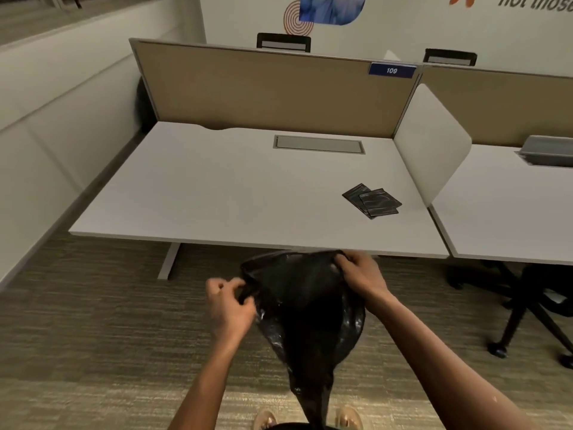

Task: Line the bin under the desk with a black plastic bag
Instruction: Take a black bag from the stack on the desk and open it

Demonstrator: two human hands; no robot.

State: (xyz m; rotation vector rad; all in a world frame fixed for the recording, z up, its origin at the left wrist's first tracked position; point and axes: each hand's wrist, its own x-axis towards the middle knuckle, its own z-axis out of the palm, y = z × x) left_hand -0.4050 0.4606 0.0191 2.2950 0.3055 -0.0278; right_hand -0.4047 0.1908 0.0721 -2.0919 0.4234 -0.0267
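Observation:
A black plastic bag (307, 311) hangs in front of me, its mouth spread wide and its tail drooping toward my feet. My left hand (228, 305) pinches the left side of the bag's rim. My right hand (362, 274) grips the rim on the right, close to the front edge of the white desk (217, 193). A dark rounded shape at the bottom edge of the view, between my feet, may be the bin (294, 426); too little of it shows for me to be sure.
Two folded black bags (372, 200) lie on the desk's right part. A tan partition (273, 88) backs the desk and a white divider (431, 144) separates the neighbouring desk. An office chair base (527, 311) stands on the carpet at the right. The desk leg (169, 262) is left.

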